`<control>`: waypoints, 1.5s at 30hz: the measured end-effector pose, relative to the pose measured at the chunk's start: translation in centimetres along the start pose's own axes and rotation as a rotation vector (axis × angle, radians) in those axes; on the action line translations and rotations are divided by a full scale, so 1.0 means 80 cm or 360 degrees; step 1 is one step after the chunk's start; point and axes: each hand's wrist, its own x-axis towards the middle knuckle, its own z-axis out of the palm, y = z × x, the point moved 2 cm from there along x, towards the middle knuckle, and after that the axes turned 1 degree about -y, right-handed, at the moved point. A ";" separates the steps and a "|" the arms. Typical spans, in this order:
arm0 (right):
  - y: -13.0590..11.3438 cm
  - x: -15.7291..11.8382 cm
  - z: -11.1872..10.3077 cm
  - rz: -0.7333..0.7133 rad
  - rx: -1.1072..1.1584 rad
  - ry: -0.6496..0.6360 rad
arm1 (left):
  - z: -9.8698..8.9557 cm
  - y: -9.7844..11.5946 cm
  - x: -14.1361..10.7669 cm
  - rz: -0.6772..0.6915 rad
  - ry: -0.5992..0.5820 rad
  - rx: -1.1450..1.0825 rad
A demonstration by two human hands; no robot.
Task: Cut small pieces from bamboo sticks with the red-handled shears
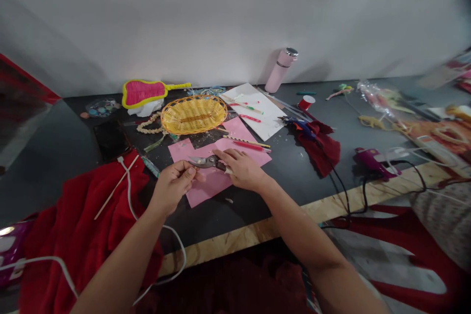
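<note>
Over a pink sheet of paper [208,189] on the dark table, my right hand [241,169] is wrapped round the handles of metal pruning shears [208,161]. The blades point left. My left hand [174,184] is closed just below the blade tips, fingers pinched on something too small to make out. Behind the paper stands a yellow woven basket [194,115]. A red pen [248,146] and a patterned stick [243,140] lie on the paper's right part.
Red cloth [88,191] and a white cable [128,191] lie at left. A phone [110,140], pink hand-fan shape [145,93], white sheet [270,113], pink bottle [280,71], thread spool [306,103], dark red cloth [324,147] and purple glue gun [373,162] are around.
</note>
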 end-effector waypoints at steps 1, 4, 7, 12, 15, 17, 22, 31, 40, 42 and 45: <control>0.001 -0.001 0.000 -0.0009 0.0009 -0.0004 | 0.000 0.001 0.000 -0.0027 -0.0033 -0.0042; 0.003 -0.003 0.000 -0.0037 0.0029 -0.0011 | -0.003 0.001 0.001 -0.0144 -0.0133 -0.0171; 0.003 -0.003 0.000 -0.0075 0.0044 -0.0012 | -0.006 -0.001 0.002 -0.0350 -0.0262 -0.0284; 0.002 -0.002 -0.001 -0.0095 0.0031 -0.0027 | -0.009 -0.002 0.002 -0.0438 -0.0268 -0.0365; -0.001 -0.002 0.000 -0.0074 0.0018 -0.0047 | -0.010 -0.002 0.003 -0.0430 -0.0232 -0.0383; -0.003 -0.002 0.000 -0.0043 0.0013 -0.0076 | -0.011 -0.003 0.003 -0.0429 -0.0201 -0.0401; -0.007 -0.001 -0.001 0.0109 -0.0030 -0.0073 | -0.006 -0.002 0.006 -0.0235 -0.0098 -0.0311; -0.006 0.000 -0.001 0.0123 -0.0040 -0.0004 | -0.005 -0.001 0.001 0.0208 0.0235 0.0326; -0.003 0.000 0.001 0.0082 0.0029 0.0006 | -0.003 -0.001 0.001 0.0081 0.0117 0.0227; -0.005 0.001 0.002 0.0108 0.0025 0.0007 | -0.003 0.001 0.001 0.0067 0.0126 0.0197; -0.010 0.001 0.003 0.0116 0.0037 0.0004 | -0.004 0.004 0.001 0.0057 0.0130 0.0126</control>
